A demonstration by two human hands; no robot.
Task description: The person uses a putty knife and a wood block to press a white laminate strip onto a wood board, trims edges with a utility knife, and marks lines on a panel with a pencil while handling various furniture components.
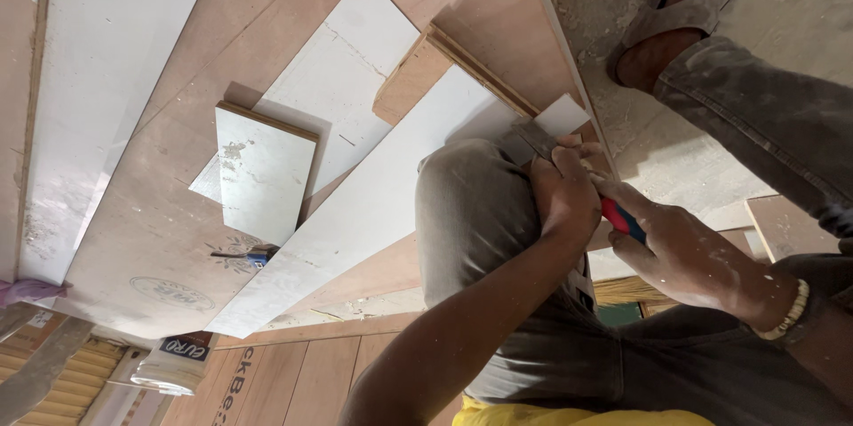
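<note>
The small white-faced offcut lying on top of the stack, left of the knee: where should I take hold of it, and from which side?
Grip the small offcut at its lower corner, coming from the lower left. That end overhangs the boards beneath and casts a shadow, so fingers could likely slip under it. Its upper wood-coloured edge lies flat on the white panel, leaving less purchase.

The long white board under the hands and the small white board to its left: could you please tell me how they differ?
The long white board is a narrow strip running diagonally; the small white board is short and broad. The long one reaches the left hand and right hand; the small one lies apart, smudged. Both are white-faced and rest on the brown sheet.
</note>
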